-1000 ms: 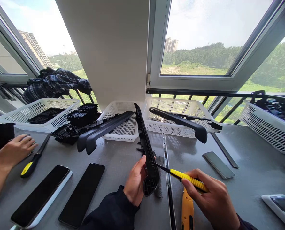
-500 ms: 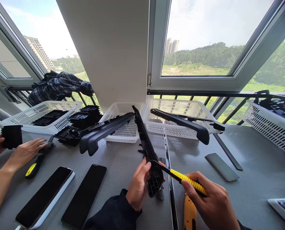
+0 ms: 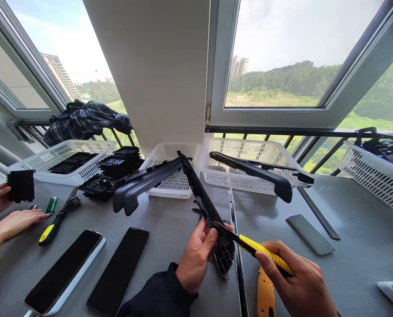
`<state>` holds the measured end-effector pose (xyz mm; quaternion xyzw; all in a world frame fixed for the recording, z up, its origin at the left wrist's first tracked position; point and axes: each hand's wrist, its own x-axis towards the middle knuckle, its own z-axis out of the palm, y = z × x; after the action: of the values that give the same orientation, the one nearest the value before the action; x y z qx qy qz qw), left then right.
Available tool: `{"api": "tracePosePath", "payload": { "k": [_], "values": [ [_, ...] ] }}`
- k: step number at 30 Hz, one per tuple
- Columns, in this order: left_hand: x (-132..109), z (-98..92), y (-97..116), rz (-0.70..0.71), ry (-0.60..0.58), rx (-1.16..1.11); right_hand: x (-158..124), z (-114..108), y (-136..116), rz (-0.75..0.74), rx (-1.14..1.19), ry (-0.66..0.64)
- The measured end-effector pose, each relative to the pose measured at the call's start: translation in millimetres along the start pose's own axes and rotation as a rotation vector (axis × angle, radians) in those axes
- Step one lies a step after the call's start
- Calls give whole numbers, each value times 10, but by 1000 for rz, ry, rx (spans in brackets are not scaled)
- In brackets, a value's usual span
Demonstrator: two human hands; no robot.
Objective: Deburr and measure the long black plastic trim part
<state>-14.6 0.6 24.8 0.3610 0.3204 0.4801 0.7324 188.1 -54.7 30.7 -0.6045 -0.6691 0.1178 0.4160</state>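
My left hand [image 3: 198,253] is closed around the lower part of a long black plastic trim piece [image 3: 203,191], its ribbed inner side facing up. The far end of that piece reaches toward the white baskets. In my right hand [image 3: 294,275] is a yellow and black utility knife [image 3: 265,253]. Its blade end lies against the trim piece, close to my left thumb. A yellow-orange tool [image 3: 265,290], partly covered by my right hand, lies on the table below the knife. Two similar black trim pieces [image 3: 146,180] rest at the left, and others [image 3: 254,169] lean across a basket at the right.
White baskets [image 3: 213,179] line the window side, with stacked black plastic parts [image 3: 120,163] at left. Two phones [image 3: 66,270] [image 3: 119,270] lie left of me. A co-worker's hands [image 3: 16,224] are at far left, near a yellow-black tool [image 3: 53,224] and a green cylinder [image 3: 52,204].
The view has shifted slightly. The trim piece's near end has swung a little right, with the knife still against it. A co-worker's hand has drawn back, uncovering the green cylinder.
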Motion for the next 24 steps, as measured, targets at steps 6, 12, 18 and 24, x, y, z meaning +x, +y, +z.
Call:
{"api": "tracePosePath", "payload": {
  "k": [6,12,18,24],
  "values": [
    [2,-27,-22,15,-23,-9,85,-73,24,-146,41,-5],
    [-2,25,60,-40,-32,-50,78,-70,53,-138,4,-18],
    [-1,41,53,-29,1,-94,28,-45,101,-93,-10,-52],
    [-6,35,42,-21,12,-84,6,-47,98,-113,-19,-43]
  ]
}}
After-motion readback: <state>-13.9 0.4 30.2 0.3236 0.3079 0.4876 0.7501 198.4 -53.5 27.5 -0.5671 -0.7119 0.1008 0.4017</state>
